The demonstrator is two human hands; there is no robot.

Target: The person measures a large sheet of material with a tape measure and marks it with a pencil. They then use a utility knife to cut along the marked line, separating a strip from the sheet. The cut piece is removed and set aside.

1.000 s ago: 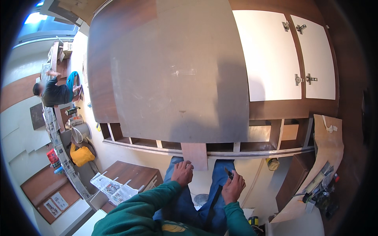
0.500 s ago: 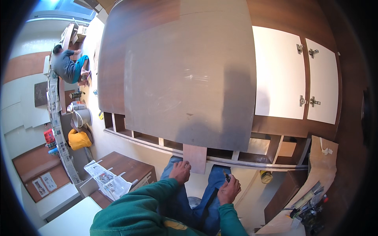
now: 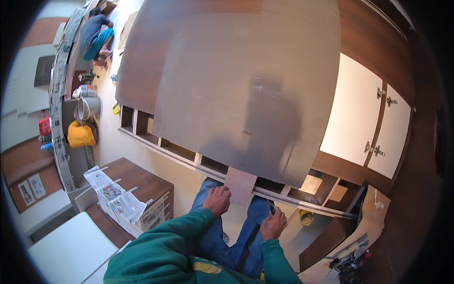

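Head camera: what does the right hand [image 3: 274, 224] have?

It is closed around a small dark tool [image 3: 271, 207], whose narrow tip pokes upward by the right knee [image 3: 257, 213]; the fist hides the rest

And the left hand [image 3: 217, 200]?

Its fingers are loosely bent, close to the left knee [image 3: 200, 194] and just beside a small pinkish board [image 3: 240, 185]. I can't tell whether they touch its edge, or whether anything sits under the palm

Where exactly is that board?

It juts from the near edge of a large grey-brown panel [image 3: 227, 104], crosses the front rail [image 3: 302, 203] and ends between the knees. A person's shadow falls across the panel

What about the sides?

On the right, two white doors [image 3: 352, 106] with metal hinges [image 3: 381, 93]. On the left, newspaper sheets [image 3: 116, 194] over a brown cabinet [image 3: 142, 177], a yellow bundle [image 3: 81, 135], a pale bucket [image 3: 89, 108] and, well apart, a crouching co-worker [image 3: 94, 38]
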